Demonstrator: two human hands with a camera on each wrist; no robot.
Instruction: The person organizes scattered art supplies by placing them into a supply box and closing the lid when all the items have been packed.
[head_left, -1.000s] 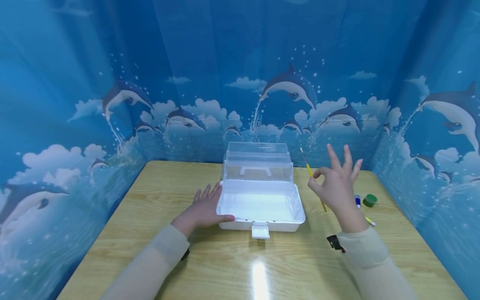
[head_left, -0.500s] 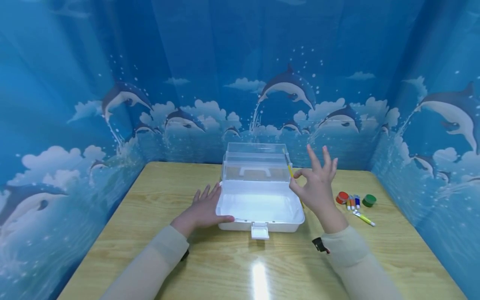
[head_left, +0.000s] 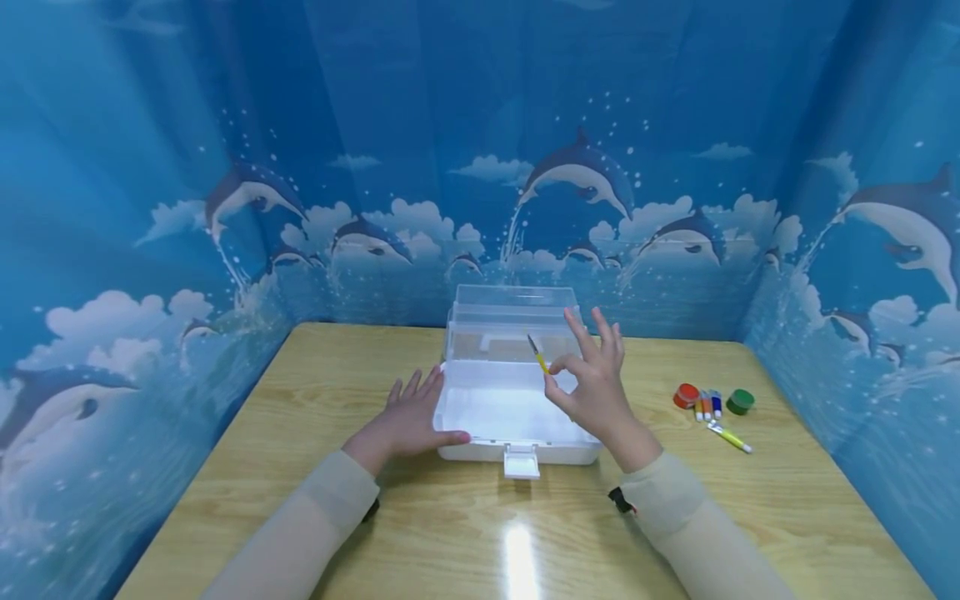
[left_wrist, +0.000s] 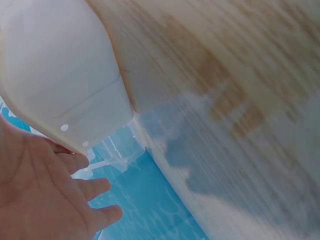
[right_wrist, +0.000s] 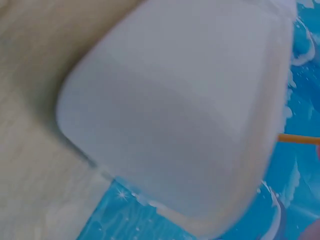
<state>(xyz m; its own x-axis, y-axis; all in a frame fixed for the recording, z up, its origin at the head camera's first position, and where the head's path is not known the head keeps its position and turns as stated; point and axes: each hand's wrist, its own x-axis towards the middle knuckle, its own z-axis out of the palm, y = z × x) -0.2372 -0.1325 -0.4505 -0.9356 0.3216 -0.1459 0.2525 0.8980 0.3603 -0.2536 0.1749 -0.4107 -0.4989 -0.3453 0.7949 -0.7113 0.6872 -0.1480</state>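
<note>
A white plastic box (head_left: 480, 454) with its clear lid (head_left: 517, 296) raised stands on the wooden table; a white latch (head_left: 521, 462) hangs at its front. My left hand (head_left: 401, 425) rests against the box's left side, fingers straight and thumb over the front rim. In the left wrist view its palm and fingers (left_wrist: 95, 187) lie beside the box wall (left_wrist: 60, 65). Over the box's right part, my right hand (head_left: 596, 396) pinches a thin yellow paintbrush (head_left: 538, 357) between thumb and forefinger, other fingers raised. In the right wrist view, part of the brush handle (right_wrist: 297, 139) shows past the box wall (right_wrist: 170, 100).
At the right of the table (head_left: 810, 517) lie a red paint pot (head_left: 686, 396), a green paint pot (head_left: 740, 402), several small paint tubes (head_left: 707, 405) and a yellow tube (head_left: 729, 437). A blue dolphin-print curtain (head_left: 480, 150) surrounds the table's back and sides.
My right hand has carried the paintbrush left from beside the box to over it, uncovering the paints at the right. The left hand has stayed at the box's side.
</note>
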